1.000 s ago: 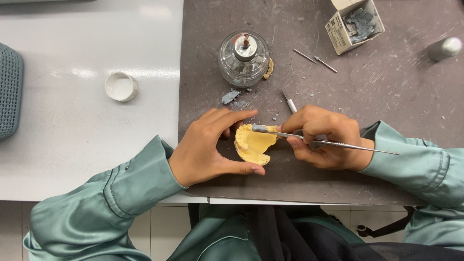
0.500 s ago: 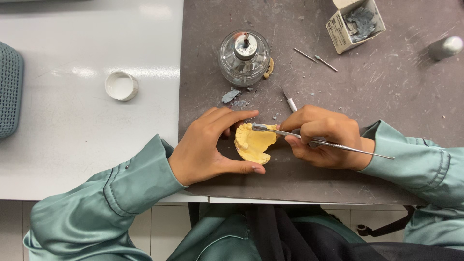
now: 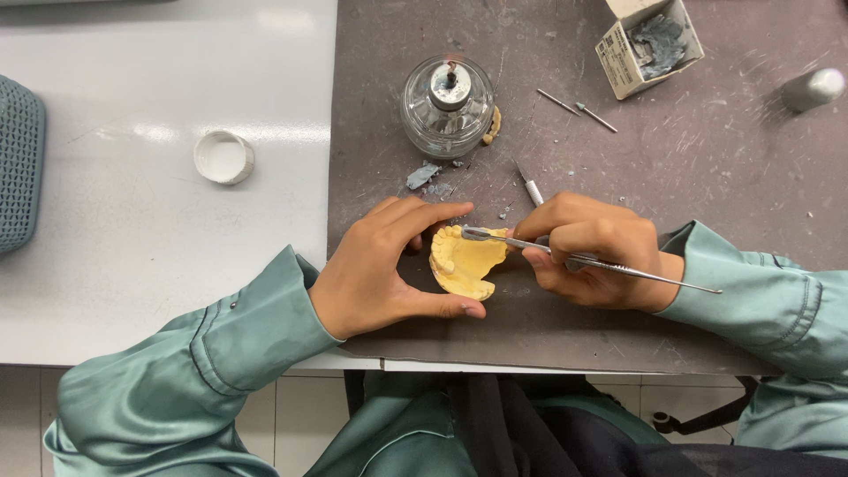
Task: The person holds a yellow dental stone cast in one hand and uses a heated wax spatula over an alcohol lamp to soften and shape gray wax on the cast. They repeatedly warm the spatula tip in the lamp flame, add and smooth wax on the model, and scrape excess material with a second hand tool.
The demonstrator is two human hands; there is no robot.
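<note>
A yellow dental cast (image 3: pixel 464 261) lies on the dark grey mat (image 3: pixel 689 168). My left hand (image 3: pixel 384 265) cups it from the left, with the index finger over its top edge and the thumb under its lower edge. My right hand (image 3: pixel 592 252) grips a thin metal carving instrument (image 3: pixel 609 265) like a pen. The instrument's flat tip rests on the cast's upper rim, and its long handle sticks out to the right over my wrist.
A glass spirit lamp (image 3: pixel 446 106) stands just beyond the cast, with grey wax bits (image 3: pixel 422 175) beside it. Two small burs (image 3: pixel 579 108), an open cardboard box (image 3: pixel 647 42) and a metal cylinder (image 3: pixel 813 88) lie farther right. A white cap (image 3: pixel 223 157) sits on the white table.
The instrument's tip has shifted slightly along the cast's upper rim. Both hands keep their hold and stay in place.
</note>
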